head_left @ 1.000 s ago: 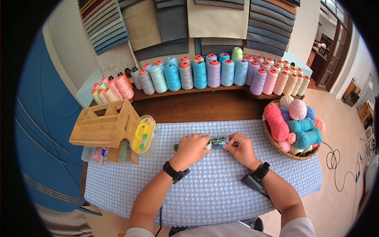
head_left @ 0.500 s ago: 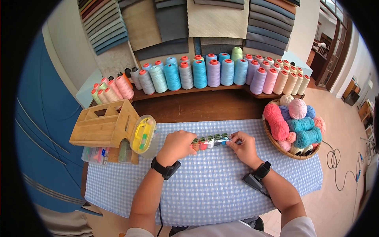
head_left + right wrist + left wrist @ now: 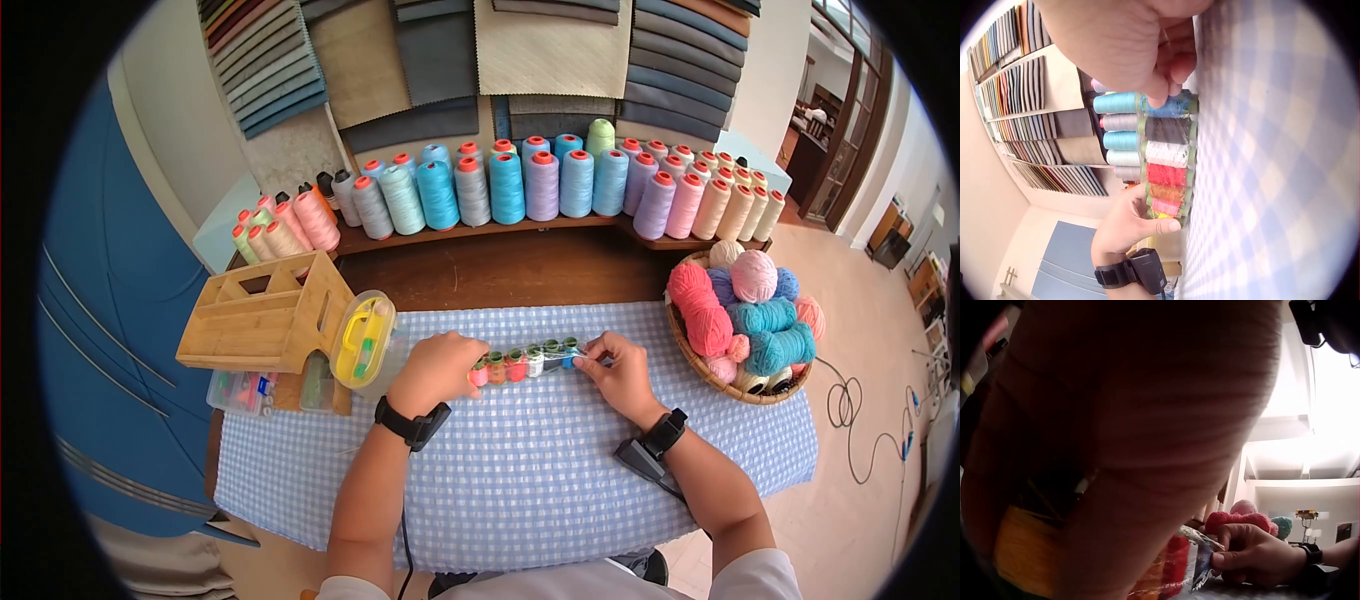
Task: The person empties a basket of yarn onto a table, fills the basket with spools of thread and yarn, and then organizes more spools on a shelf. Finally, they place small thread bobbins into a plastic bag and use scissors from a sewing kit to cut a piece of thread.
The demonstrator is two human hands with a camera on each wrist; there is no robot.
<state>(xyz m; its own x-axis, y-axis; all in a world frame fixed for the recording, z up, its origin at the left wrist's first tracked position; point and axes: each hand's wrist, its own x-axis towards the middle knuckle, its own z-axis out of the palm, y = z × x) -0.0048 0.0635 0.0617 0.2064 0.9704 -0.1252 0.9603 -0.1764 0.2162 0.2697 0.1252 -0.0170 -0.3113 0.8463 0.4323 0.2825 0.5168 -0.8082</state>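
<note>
A row of small thread spools (image 3: 516, 366) in clear plastic wrap lies across the checked cloth between both hands. Blue, black, white, red, orange and pink threads show in the right wrist view, with a bit of yellow at the far end (image 3: 1167, 175). My left hand (image 3: 437, 370) grips the row's left end, thumb on the near side and fingers behind. A yellow-orange spool (image 3: 1029, 553) shows between those fingers in the left wrist view. At the other end, my right hand (image 3: 622, 372) pinches the wrap beside the blue spool.
A yarn basket (image 3: 688, 348) stands at the right. On the left sit a wooden caddy (image 3: 240, 325) and a clear box with a yellow lid handle (image 3: 362, 340). Large thread cones (image 3: 508, 190) line the shelf behind. The blue checked cloth (image 3: 520, 480) covers the table.
My left hand has slid left from the middle of the row to its left end, uncovering more coloured spools. The right hand has shifted slightly and still pinches the wrap.
</note>
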